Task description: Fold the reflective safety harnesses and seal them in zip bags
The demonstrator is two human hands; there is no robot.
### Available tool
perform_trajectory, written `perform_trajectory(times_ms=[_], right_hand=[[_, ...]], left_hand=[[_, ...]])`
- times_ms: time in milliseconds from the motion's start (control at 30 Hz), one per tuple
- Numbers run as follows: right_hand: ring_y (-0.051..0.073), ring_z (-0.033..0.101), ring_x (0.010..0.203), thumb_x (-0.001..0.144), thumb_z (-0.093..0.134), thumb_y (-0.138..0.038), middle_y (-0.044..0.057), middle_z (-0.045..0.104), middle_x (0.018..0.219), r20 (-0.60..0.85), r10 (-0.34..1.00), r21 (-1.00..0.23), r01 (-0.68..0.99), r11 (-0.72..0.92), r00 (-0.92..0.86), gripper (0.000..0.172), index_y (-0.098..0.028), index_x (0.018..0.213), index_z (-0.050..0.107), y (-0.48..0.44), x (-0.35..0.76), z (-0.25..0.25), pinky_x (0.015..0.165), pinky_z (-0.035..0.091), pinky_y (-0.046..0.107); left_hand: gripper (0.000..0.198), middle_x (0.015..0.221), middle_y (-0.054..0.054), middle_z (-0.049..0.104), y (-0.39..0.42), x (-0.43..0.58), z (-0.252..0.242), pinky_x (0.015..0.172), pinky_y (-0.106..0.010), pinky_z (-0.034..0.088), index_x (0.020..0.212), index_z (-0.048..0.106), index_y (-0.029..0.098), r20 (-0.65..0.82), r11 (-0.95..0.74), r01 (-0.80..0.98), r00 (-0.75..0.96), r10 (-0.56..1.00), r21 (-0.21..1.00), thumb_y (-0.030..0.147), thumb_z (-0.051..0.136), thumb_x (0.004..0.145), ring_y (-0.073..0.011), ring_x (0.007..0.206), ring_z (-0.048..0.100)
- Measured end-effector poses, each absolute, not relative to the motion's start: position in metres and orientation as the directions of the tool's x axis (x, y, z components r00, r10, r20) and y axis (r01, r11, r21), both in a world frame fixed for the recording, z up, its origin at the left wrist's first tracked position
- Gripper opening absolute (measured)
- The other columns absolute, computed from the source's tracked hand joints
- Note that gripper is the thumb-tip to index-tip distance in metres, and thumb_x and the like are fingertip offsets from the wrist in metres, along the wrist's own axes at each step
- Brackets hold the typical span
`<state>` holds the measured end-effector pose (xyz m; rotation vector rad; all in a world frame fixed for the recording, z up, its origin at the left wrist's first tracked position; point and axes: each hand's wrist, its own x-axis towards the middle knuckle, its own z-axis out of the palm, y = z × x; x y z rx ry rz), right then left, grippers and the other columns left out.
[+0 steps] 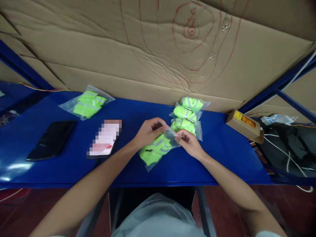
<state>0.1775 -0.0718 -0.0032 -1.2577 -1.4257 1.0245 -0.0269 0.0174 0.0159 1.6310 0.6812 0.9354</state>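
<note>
A clear zip bag with a folded neon-yellow garment inside, banded with grey reflective strips, lies in front of me on the blue table. My left hand is closed on the bag's upper edge near its left end. At the other end of that edge, my right hand pinches the plastic between thumb and fingers. Just behind my right hand, several similar filled bags lie in an overlapping row. Another bag of the same kind rests alone at the back left.
A black tablet-like device and a phone with a blurred screen lie on the blue table to the left. An opened cardboard box stands at the right, near black equipment and white cables. A cardboard panel walls off the back.
</note>
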Motion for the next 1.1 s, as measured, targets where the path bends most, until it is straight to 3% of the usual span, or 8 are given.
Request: perform_trajectory(times_ms=[100,267,367,467,567,767,1000,1100], right_hand=[[0.014,0.060,0.073,0.088,0.071,-0.057,0.000,0.065,0.081,0.134,0.991,-0.966,0.220,0.136,-0.024,0.037,-0.022,0.099,0.067,-0.072,0.177,0.000,0.065,0.046,0.027],[0.012,0.051,0.062,0.086,0.072,-0.058,-0.003,0.059,0.070,0.156,0.988,-0.956,0.253,0.152,-0.005,0.037,-0.021,0.089,0.066,-0.073,0.177,0.003,0.061,0.041,0.027],[0.011,0.049,0.058,0.085,0.074,-0.056,-0.004,0.059,0.067,0.140,0.990,-0.963,0.233,0.136,0.000,0.037,-0.021,0.086,0.066,-0.073,0.178,0.002,0.058,0.039,0.026],[0.011,0.052,0.059,0.082,0.077,-0.057,-0.002,0.063,0.069,0.102,0.995,-0.974,0.205,0.099,0.002,0.038,-0.020,0.085,0.067,-0.071,0.180,0.000,0.057,0.040,0.026],[0.011,0.054,0.060,0.080,0.078,-0.059,-0.002,0.066,0.071,0.079,0.997,-0.971,0.227,0.076,0.006,0.041,-0.020,0.090,0.070,-0.068,0.184,-0.001,0.056,0.041,0.025],[0.011,0.054,0.055,0.083,0.074,-0.061,-0.003,0.060,0.063,0.072,0.994,-0.976,0.210,0.054,0.078,0.041,-0.021,0.085,0.066,-0.065,0.191,0.003,0.054,0.045,0.025],[0.011,0.055,0.055,0.080,0.077,-0.059,-0.002,0.062,0.067,0.049,0.997,-0.991,0.128,0.040,0.065,0.041,-0.020,0.091,0.069,-0.066,0.190,0.007,0.050,0.048,0.024],[0.009,0.052,0.050,0.082,0.075,-0.059,-0.004,0.058,0.064,0.050,0.995,-0.990,0.132,0.038,0.087,0.041,-0.020,0.088,0.066,-0.067,0.188,0.006,0.047,0.045,0.023]], left_hand=[[0.031,0.077,-0.005,0.071,0.015,-0.026,0.014,0.066,-0.027,0.046,0.085,0.071,0.016,0.215,-0.227,-0.046,0.544,0.811,0.973,0.046,0.077,0.084,-0.0157,0.070,0.063],[0.034,0.081,-0.003,0.070,0.012,-0.021,0.013,0.066,-0.025,0.044,0.082,0.068,0.016,0.136,-0.094,-0.102,0.570,0.810,0.990,0.047,0.082,0.079,-0.0136,0.070,0.060],[0.036,0.078,-0.001,0.067,0.012,-0.021,0.013,0.059,-0.023,0.036,0.097,0.073,0.017,0.046,-0.038,-0.025,0.639,0.768,0.999,0.049,0.079,0.081,-0.0106,0.064,0.053],[0.038,0.072,0.000,0.065,0.013,-0.021,0.011,0.055,-0.023,0.031,0.094,0.075,0.016,0.039,-0.096,0.052,0.656,0.754,0.994,0.053,0.074,0.085,-0.0104,0.059,0.048],[0.038,0.075,-0.002,0.067,0.015,-0.023,0.010,0.060,-0.024,0.038,0.088,0.074,0.016,0.074,-0.109,0.025,0.580,0.811,0.994,0.054,0.075,0.083,-0.0128,0.064,0.054],[0.041,0.088,-0.004,0.074,0.021,-0.025,0.015,0.075,-0.027,0.049,0.089,0.077,0.019,0.006,0.050,-0.120,0.427,0.904,0.992,0.059,0.073,0.083,-0.0174,0.080,0.064],[0.045,0.074,-0.001,0.065,0.023,-0.026,0.009,0.068,-0.025,0.044,0.081,0.073,0.018,0.157,-0.150,-0.045,0.314,0.937,0.988,0.060,0.061,0.093,-0.0146,0.071,0.056],[0.045,0.074,-0.001,0.066,0.022,-0.026,0.010,0.067,-0.025,0.044,0.079,0.071,0.018,0.132,-0.118,-0.062,0.314,0.940,0.991,0.061,0.062,0.092,-0.0144,0.070,0.056]])
